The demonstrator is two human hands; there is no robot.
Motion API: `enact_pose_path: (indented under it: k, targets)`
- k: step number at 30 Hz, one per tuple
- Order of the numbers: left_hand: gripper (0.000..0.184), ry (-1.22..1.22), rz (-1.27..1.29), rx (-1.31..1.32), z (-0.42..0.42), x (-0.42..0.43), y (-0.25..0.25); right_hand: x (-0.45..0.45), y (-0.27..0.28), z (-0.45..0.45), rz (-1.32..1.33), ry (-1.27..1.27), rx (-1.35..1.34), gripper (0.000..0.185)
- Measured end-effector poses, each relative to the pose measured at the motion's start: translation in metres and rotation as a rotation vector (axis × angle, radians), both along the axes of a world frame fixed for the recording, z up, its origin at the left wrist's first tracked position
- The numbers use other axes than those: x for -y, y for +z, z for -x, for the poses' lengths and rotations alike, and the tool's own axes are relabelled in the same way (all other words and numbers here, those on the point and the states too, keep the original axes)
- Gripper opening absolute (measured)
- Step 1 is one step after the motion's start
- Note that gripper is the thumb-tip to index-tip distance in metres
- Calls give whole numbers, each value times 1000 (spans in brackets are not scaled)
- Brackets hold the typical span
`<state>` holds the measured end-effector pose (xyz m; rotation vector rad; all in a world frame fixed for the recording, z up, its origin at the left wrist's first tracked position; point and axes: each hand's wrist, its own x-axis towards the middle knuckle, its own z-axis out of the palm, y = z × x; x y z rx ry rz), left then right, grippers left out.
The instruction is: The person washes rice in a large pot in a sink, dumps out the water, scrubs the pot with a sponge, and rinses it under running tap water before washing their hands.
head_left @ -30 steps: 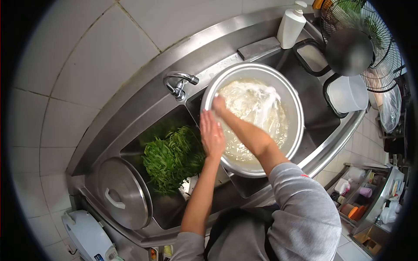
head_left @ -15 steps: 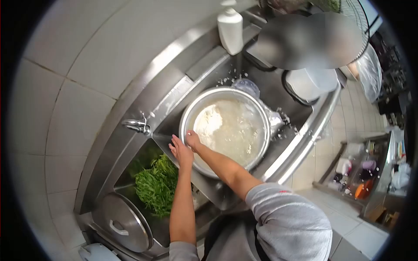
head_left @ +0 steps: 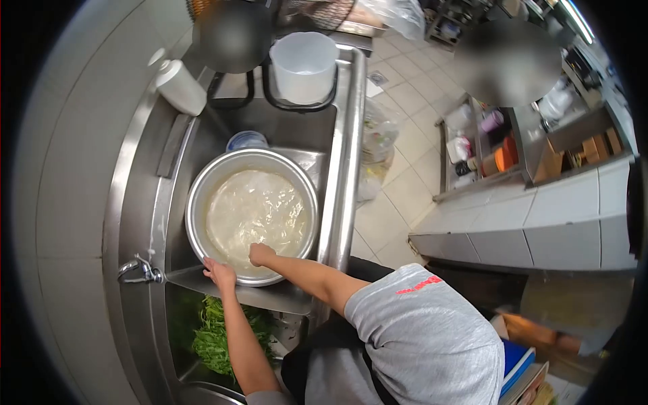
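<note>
Head view: resting open left fingers (head_left: 210, 264) on pot rim (head_left: 192, 216) by sink divider (head_left: 287, 296), curling right fingers (head_left: 256, 254) closed at near edge of cloudy water (head_left: 253, 206).

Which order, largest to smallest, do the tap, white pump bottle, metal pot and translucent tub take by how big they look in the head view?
1. Metal pot
2. Translucent tub
3. White pump bottle
4. Tap

No two look alike in size.

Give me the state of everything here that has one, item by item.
Pot: uncovered, partly filled.
Liquid: cloudy, rippled.
Left hand: open, at the pot's rim.
Right hand: curled, over the liquid.
Greens: loose, heaped.
Faucet: no flow visible.
Translucent container: uncovered.
</note>
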<state>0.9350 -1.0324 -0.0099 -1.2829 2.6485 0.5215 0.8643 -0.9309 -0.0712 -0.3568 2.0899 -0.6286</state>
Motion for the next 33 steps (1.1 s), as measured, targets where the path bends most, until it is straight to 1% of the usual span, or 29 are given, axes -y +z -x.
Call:
enact_pose_path:
  k: [3, 5, 6, 7, 8, 9, 10, 11, 12, 13, 14, 15, 16, 17, 18, 19, 20, 21, 22, 23, 24, 26, 27, 28, 30, 32, 33]
  targets:
    - [63, 61, -91, 26, 8, -14, 11, -18, 11, 5, -25, -81, -81, 27]
    - [63, -17, -64, -16, 5, 0, -22, -24, 15, -1, -53, -114, -169, 25]
    - [63, -38, -43, -32, -1, 9, -38, -25, 10, -3, -77, -126, -182, 24]
    - [65, -56, -34, 10, -3, 13, -45, -26, -1, 0, -95, -125, -197, 24]
    - [66, 35, -106, -16, 0, -3, -19, -29, -14, 5, -93, -21, -204, 22]
    - [68, 16, -100, -31, -7, 13, -49, -34, -24, 12, -88, 96, -214, 22]
    - [69, 113, -171, -79, -10, 7, -48, -41, -25, 18, -99, 152, -242, 21]
    - [70, 191, -269, -94, -16, 11, -64, -48, -20, 25, -110, 167, -225, 23]
    - [70, 310, -318, -80, -14, -7, -45, -53, -19, 35, -163, 252, -190, 26]
    - [71, 373, -390, -105, -19, -4, -66, -62, -14, 43, -161, 201, -201, 27]
    - [71, 528, -676, -256, -22, -13, -61, -66, -12, 52, -190, 215, -233, 27]
    - [70, 588, -662, -227, -26, -15, -91, -70, -15, 62, -189, 221, -303, 28]
    - [69, 648, -648, -199, -30, -17, -122, -73, 4, 73, -251, 214, -254, 29]
    - [67, 751, -692, -193, -30, -27, -129, -78, 0, 83, -239, 218, -320, 29]
    - [64, 851, -781, -280, -26, -46, -104, -80, -9, 94, -224, 223, -385, 29]
    - [58, 920, -750, -269, -22, -66, -64, -81, -24, 111, -250, 295, -436, 29]
    - [63, 1031, -728, -352, -20, -81, -71, -82, -36, 125, -275, 368, -486, 29]
    - [67, 1012, -750, -361, -25, -87, -109, -84, -35, 133, -263, 413, -553, 27]
    - [64, 1081, -804, -428, -21, -99, -92, -86, -30, 142, -250, 459, -617, 25]
    - [62, 1128, -911, -351, -18, -104, -67, -87, -22, 152, -226, 572, -621, 24]
    - [61, 1173, -1019, -279, -15, -107, -54, -85, -19, 164, -197, 686, -624, 24]
    - [69, 1256, -1025, -409, -18, -117, -70, -80, -52, 190, -292, 999, -638, 24]
    - [73, 1292, -1014, -475, -21, -119, -82, -83, -68, 196, -298, 1114, -744, 25]
    - [73, 1326, -953, -499, -24, -122, -104, -89, -80, 198, -300, 1221, -852, 28]
    - [74, 1430, -867, -597, -17, -120, -99, -101, -103, 188, -448, 1192, -846, 29]
    - [71, 1627, -824, -622, -17, -119, -125, -103, -151, 159, -629, 1299, -545, 31]
    - [71, 1723, -801, -638, -17, -120, -134, -90, -151, 139, -566, 1146, -155, 31]
